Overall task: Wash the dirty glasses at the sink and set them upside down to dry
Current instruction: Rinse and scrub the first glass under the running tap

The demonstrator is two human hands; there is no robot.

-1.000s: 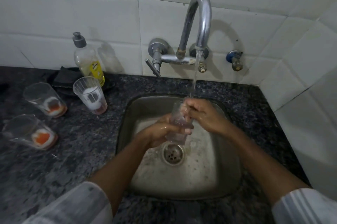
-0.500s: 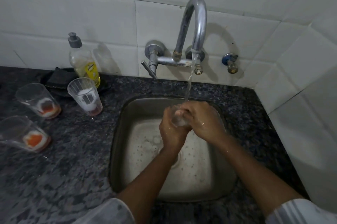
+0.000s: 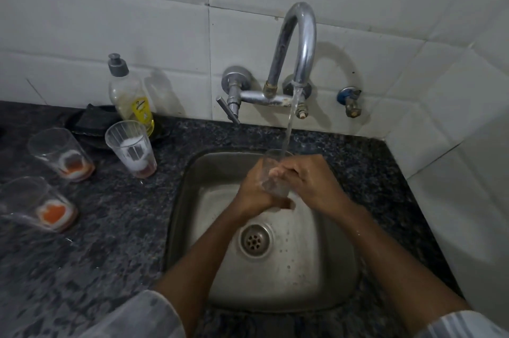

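Both hands hold a clear glass (image 3: 271,172) upright over the steel sink (image 3: 325,269), under the water that runs from the curved tap (image 3: 300,35). My left hand (image 3: 254,194) wraps its left side and base. My right hand (image 3: 308,178) grips its right side, fingers across the front. Three dirty glasses stand on the dark counter to the left: one with white foam and a reddish bottom (image 3: 132,149), one with orange dregs (image 3: 62,154), and one with orange dregs at the left edge (image 3: 35,204).
A dish soap bottle (image 3: 129,95) stands against the tiled wall beside a dark cloth (image 3: 91,120). The tap lever (image 3: 228,109) sticks out left of the spout. A small valve (image 3: 349,101) sits on the wall to the right. The drain (image 3: 254,240) lies below my hands.
My left hand has shifted lower around the glass, so more of the rim shows under the stream. My view has moved a little farther from the sink.
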